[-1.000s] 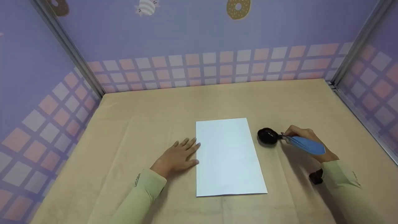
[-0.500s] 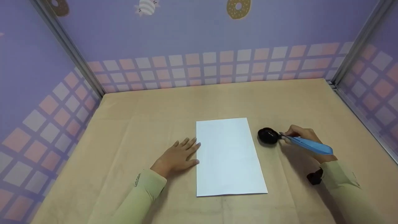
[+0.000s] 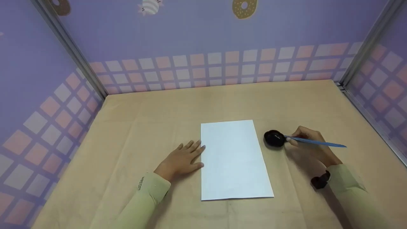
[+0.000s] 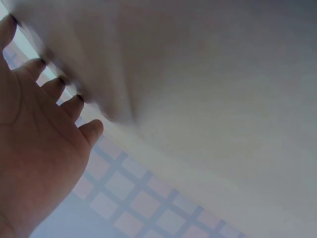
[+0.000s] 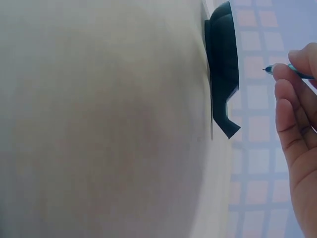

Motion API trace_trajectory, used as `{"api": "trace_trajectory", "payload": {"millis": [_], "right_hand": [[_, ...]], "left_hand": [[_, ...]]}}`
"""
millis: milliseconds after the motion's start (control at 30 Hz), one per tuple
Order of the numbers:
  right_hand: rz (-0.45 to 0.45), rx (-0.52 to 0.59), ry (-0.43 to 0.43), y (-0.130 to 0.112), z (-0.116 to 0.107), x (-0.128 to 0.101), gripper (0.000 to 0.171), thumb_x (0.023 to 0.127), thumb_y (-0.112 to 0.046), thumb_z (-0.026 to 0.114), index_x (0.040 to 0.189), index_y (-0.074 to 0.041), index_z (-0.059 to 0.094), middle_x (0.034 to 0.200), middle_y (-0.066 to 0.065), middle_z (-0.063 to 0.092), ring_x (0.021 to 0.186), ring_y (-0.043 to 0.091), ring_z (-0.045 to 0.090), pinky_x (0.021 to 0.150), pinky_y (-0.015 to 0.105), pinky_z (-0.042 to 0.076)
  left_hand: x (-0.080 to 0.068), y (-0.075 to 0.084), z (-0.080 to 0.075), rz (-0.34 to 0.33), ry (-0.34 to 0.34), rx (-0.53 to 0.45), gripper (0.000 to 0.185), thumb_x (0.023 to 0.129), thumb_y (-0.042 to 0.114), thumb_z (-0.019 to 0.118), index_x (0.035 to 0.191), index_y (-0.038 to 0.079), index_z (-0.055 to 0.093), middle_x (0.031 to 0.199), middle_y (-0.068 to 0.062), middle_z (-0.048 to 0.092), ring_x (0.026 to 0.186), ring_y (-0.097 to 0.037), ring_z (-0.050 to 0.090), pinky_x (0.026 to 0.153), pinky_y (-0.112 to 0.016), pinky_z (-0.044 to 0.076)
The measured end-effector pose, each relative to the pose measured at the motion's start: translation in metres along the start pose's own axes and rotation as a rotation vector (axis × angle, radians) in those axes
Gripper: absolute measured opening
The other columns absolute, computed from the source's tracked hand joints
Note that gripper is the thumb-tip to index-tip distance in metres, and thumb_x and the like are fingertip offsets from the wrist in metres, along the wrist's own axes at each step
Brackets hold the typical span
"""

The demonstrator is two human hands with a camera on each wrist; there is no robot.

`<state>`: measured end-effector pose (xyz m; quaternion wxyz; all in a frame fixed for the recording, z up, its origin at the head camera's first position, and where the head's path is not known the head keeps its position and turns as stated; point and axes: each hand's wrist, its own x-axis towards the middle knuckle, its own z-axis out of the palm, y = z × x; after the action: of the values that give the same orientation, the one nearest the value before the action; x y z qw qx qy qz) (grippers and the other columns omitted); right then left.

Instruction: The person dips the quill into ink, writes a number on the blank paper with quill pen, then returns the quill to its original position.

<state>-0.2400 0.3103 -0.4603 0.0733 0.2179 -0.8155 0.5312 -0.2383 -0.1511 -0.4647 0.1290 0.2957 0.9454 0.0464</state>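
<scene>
Blue and thin, the pen (image 3: 314, 142) lies pinched in the right hand (image 3: 310, 146), whose fingers curl round its front end; that grip is narrow and closed on the pen near the tip. The pen's long axis runs nearly level across the head view, with its tail pointing out to the person's right and its tip pointing left toward the black round pot (image 3: 274, 138), which sits on the tan worktop (image 3: 159, 108). From the grip the pot lies just to the left, very near the tip; in the right wrist view the pen tip (image 5: 270, 70) stands a little apart from the pot (image 5: 223, 64), with a gap between them, so I judge that they are not touching. The white sheet of paper (image 3: 233, 159) lies farther left, past the pot, its long sides running away from the person. The left hand (image 3: 181, 159) rests flat on the worktop with fingers straight and spread, holding nothing, its fingertips just at the left edge of the paper. The right hand is plainly the nearer one to the pot, and the left hand the nearer one to the paper.
</scene>
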Motion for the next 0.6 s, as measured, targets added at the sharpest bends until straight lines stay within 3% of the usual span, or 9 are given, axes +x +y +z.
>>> {"api": "trace_trajectory", "payload": {"millis": [200, 267, 467, 600], "right_hand": [[0.049, 0.046, 0.038, 0.005, 0.002, 0.002, 0.006, 0.085, 0.006, 0.068, 0.085, 0.006, 0.061, 0.075, 0.007, 0.068, 0.063, 0.013, 0.061, 0.056, 0.021, 0.052], [0.02, 0.068, 0.041, 0.006, 0.003, 0.003, 0.005, 0.084, 0.008, 0.066, 0.085, 0.008, 0.062, 0.075, 0.007, 0.067, 0.062, 0.011, 0.06, 0.054, 0.021, 0.05], [-0.005, 0.097, 0.027, 0.007, 0.004, 0.003, 0.006, 0.086, 0.006, 0.066, 0.091, 0.006, 0.065, 0.086, 0.019, 0.069, 0.074, 0.017, 0.066, 0.063, 0.022, 0.054], [0.001, 0.071, 0.0, -0.002, 0.007, 0.005, 0.008, 0.087, 0.003, 0.066, 0.094, 0.007, 0.065, 0.09, 0.02, 0.068, 0.077, 0.014, 0.064, 0.065, 0.019, 0.052]], "left_hand": [[0.0, 0.0, 0.0, 0.001, 0.0, -0.005, 0.069, 0.098, 0.057, 0.037, 0.155, 0.022, 0.018, 0.163, -0.003, 0.012, 0.15, -0.029, 0.012, 0.12, -0.054, 0.014], [0.0, 0.0, 0.0, 0.003, 0.002, 0.0, 0.069, 0.098, 0.057, 0.037, 0.155, 0.022, 0.019, 0.163, -0.003, 0.012, 0.15, -0.029, 0.012, 0.119, -0.054, 0.014], [0.0, 0.0, 0.0, 0.007, 0.003, 0.007, 0.07, 0.098, 0.058, 0.036, 0.155, 0.022, 0.019, 0.163, -0.003, 0.013, 0.15, -0.029, 0.013, 0.119, -0.054, 0.015], [0.0, 0.0, 0.0, 0.009, 0.002, 0.003, 0.069, 0.098, 0.057, 0.037, 0.155, 0.022, 0.019, 0.163, -0.003, 0.012, 0.15, -0.029, 0.013, 0.119, -0.055, 0.014]]}}
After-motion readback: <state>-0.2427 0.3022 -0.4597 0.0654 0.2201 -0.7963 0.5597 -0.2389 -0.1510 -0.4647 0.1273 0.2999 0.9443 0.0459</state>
